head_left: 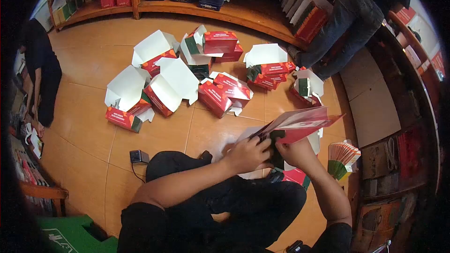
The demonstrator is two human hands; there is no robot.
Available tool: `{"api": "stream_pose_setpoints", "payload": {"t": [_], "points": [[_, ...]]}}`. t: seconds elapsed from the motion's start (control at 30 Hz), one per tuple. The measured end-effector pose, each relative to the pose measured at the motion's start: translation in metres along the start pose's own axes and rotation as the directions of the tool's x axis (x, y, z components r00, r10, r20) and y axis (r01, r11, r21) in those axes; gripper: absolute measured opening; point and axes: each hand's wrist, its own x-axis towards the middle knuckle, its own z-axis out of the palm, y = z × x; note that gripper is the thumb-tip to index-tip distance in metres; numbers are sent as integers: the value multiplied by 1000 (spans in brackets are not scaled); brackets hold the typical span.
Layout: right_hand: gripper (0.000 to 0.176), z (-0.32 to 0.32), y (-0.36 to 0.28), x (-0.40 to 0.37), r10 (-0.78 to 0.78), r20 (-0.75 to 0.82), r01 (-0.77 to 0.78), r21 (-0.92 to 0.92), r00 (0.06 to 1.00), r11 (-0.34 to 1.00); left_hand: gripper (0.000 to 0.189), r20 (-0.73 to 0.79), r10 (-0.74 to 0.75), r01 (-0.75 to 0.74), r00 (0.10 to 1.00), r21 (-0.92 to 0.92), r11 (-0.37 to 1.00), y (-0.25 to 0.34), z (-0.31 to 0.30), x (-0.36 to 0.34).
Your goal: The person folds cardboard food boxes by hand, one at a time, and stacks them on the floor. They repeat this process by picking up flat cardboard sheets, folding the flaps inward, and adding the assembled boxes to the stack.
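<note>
Spreads over most of the view: glossy orange-tan floor tile (84, 112), smooth, crossed by thin grout lines. Curves along the top as a wooden shelf (234, 16), packed with red and dark-blue cartons cut off by the frame. Lies heaped mid-floor: a pile of boxes (173, 84), thin red printed cardboard with white insides and green panels, many flaps standing open.

Tilts up just ahead of the knees, well short of that pile: a red carton blank (300, 124), flat, wedge-shaped from this angle, white lettering too blurred to read. Clamps its near left edge with the left hand (246, 153), fingers curled tight over a dark green flap. Pinches the same edge just beside it with the right hand (295, 152), likewise closed on the card; fingertips hidden behind the fold.

Fans out near the right forearm: a stack of flat blanks (342, 158), red and green edges showing. Rests by the left knee: a small black adapter (137, 156), boxy, cord trailing under the leg.
</note>
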Motion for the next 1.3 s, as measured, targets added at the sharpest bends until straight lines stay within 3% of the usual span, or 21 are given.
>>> {"api": "stream_pose_setpoints", "payload": {"t": [0.07, 0.17, 0.23, 0.27, 0.3, 0.37, 0.43, 0.5, 0.53, 0.6, 0.7, 0.8, 0.87, 0.97, 1.0, 1.1, 1.17, 1.2, 1.23, 1.27, 1.3], "points": [[20, 2, 2, 2, -57, -15, 58, 14, 998, 998, 47, -35, -131, 132, 991, 44, 990, 0, -1, 1], [25, 5, 1, 8, -58, -24, 60, 114, 998, 992, 58, -22, -153, 153, 988, 16, 988, 0, 3, -2], [26, 16, 12, 10, -89, 84, 80, 103, 993, 991, 58, -37, -156, 155, 987, -12, 988, -2, 6, -4], [32, 17, 14, 11, 15, 207, -24, 40, 978, 999, 58, -48, -161, 160, 986, -32, 987, -2, 7, -5], [32, 12, 16, 9, 26, 205, -33, 34, 978, 999, 58, -49, -153, 151, 987, -40, 988, -2, 9, -6], [42, -26, -14, 19, 353, 489, -461, 118, 798, 879, 58, -78, -190, 188, 979, -27, 982, -3, 11, -9], [43, -37, 4, 6, 484, 202, -524, 310, 852, 793, 58, -63, -191, 189, 980, -39, 981, -2, 9, -11], [35, -43, 26, -2, 489, -232, -495, 33, 841, 868, 57, -51, -191, 189, 980, -45, 981, -1, 8, -12], [35, -40, 39, -5, 487, -237, -495, 31, 840, 868, 56, -64, -167, 165, 984, -39, 985, 0, 8, -12], [30, -25, 64, -12, 568, -263, -623, -246, 780, 742, 55, -74, -138, 136, 988, -34, 990, -1, 8, -10], [28, -5, 77, -16, 618, -176, -640, -293, 766, 710, 54, -68, -167, 165, 984, -42, 985, 0, 8, -11], [28, 0, 80, -16, 553, -215, -593, -309, 805, 743, 54, -119, -160, 155, 980, -52, 987, 2, 14, -15], [28, -1, 83, -18, 543, -207, -581, -307, 814, 753, 58, -257, -33, 32, 966, -6, 999, 7, 16, -14], [29, -6, 81, -21, 526, -179, -556, -299, 831, 776, 61, -158, -26, 31, 987, 29, 999, 14, 2, -3], [29, -6, 81, -21, 541, -170, -566, -303, 823, 766, 66, 27, -130, 130, 991, 28, 991, 15, -1, -1], [31, -15, 66, -22, 597, -109, -599, -300, 795, 743, 71, -47, -145, 144, 988, -16, 989, 4, 15, -8], [25, -18, 51, -27, 458, -420, -520, -39, 784, 854, 74, -85, -161, 157, 983, -52, 986, 2, 21, -12], [25, -21, 37, -28, 444, -409, -502, -40, 797, 864, 74, -136, -138, 132, 981, -50, 990, 1, 21, -13], [22, -23, 12, -27, 407, -455, -377, 159, 792, 912, 73, -188, -114, 108, 976, -41, 993, 0, 22, -14], [19, -20, -13, -26, 386, -498, -229, 348, 776, 909, 73, -79, -161, 157, 984, -62, 986, 5, 23, -16], [14, -12, -39, -25, 309, -474, -125, 379, 825, 917, 73, 147, -187, 205, 971, -119, 972, 7, 20, -13]]}}
